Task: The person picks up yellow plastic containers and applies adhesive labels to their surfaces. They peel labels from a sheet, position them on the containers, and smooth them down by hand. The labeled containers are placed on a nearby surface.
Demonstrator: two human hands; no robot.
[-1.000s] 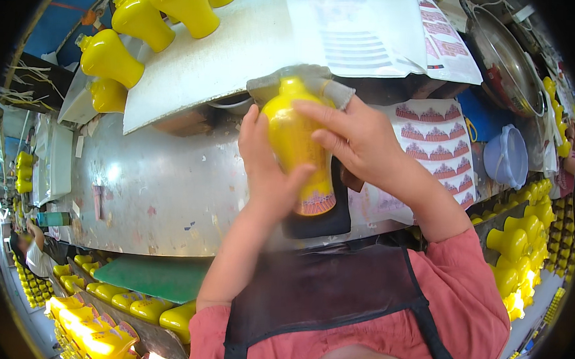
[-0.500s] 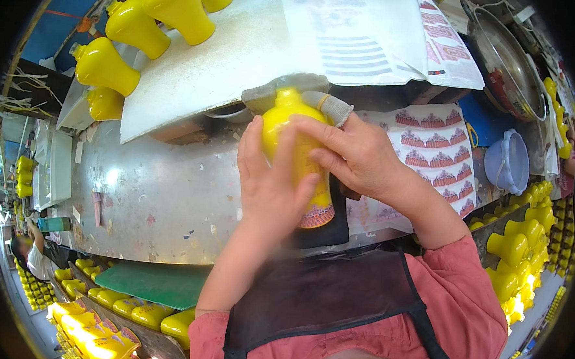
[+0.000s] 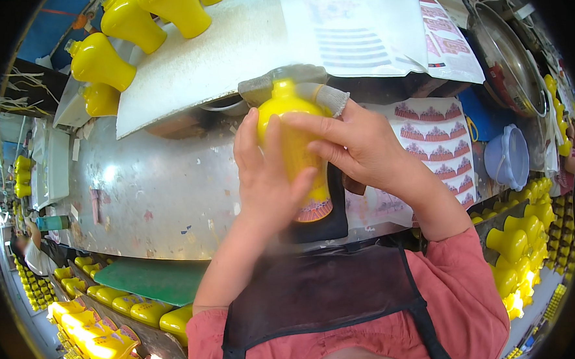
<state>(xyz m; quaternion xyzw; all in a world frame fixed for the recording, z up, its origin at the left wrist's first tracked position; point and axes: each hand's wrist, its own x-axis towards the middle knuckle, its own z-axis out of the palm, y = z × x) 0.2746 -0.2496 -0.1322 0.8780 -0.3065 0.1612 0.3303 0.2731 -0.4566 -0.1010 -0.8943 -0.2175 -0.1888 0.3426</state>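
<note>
A glossy yellow bottle [image 3: 288, 105] lies in front of me with its narrow neck pointing away. A patterned band [image 3: 314, 211] circles its base. My left hand [image 3: 262, 171] rests flat along the bottle's left side and front, open, fingers stretched and thumb apart. My right hand [image 3: 367, 145] is closed on the bottle's upper right side, its thumb and a finger against the surface. A grey cloth cover [image 3: 331, 98] wraps one of its fingers beside the neck. Beneath the bottle is a black pad [image 3: 336, 214]; a grey cloth-like piece [image 3: 259, 92] lies behind the neck.
Sheets of crown-shaped decals [image 3: 432, 145] lie at right, beside a pale blue bucket [image 3: 507, 158] and a large metal pan [image 3: 505, 57]. Yellow bottles [image 3: 105, 63] stand on a white board [image 3: 196, 64] at far left. A green board [image 3: 152, 280] sits at near left; another person [image 3: 35, 254] is beyond.
The bottle and both hands appear slightly higher in the picture, as does much of the table. My left fingers have shifted a little over the bottle; the right hand keeps its hold.
</note>
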